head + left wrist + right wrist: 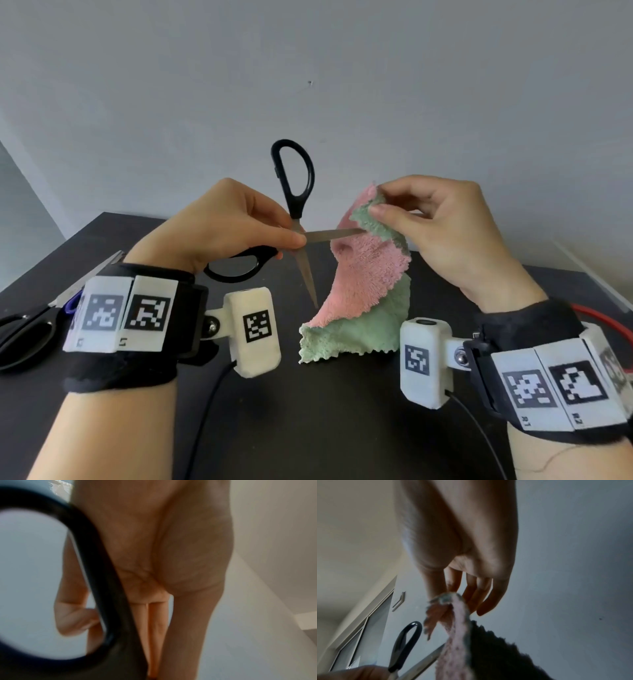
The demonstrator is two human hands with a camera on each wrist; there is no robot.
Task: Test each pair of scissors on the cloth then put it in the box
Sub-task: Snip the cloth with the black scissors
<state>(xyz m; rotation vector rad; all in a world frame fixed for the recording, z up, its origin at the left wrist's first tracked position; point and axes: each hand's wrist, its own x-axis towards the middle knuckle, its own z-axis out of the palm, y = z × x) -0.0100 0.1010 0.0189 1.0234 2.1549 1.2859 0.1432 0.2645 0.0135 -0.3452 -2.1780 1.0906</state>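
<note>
My left hand [289, 236] grips black-handled scissors [294, 192] near the pivot, held above the dark table [308, 428]. Their blades are spread wide: one points right and touches the cloth, the other points down. One handle loop stands up, while the other sits under my palm and fills the left wrist view as a black handle loop [96, 574]. My right hand [378, 204] pinches the top corner of a pink and green cloth [363, 284], whose lower end rests on the table. In the right wrist view the cloth [453, 635] hangs from my fingertips beside the scissors [406, 639]. No box is in view.
Two more pairs of scissors lie at the table's left edge, one black-handled [24, 334] and one with a blue handle [73, 301]. A red cable [603, 322] runs at the far right. A grey wall stands behind the table.
</note>
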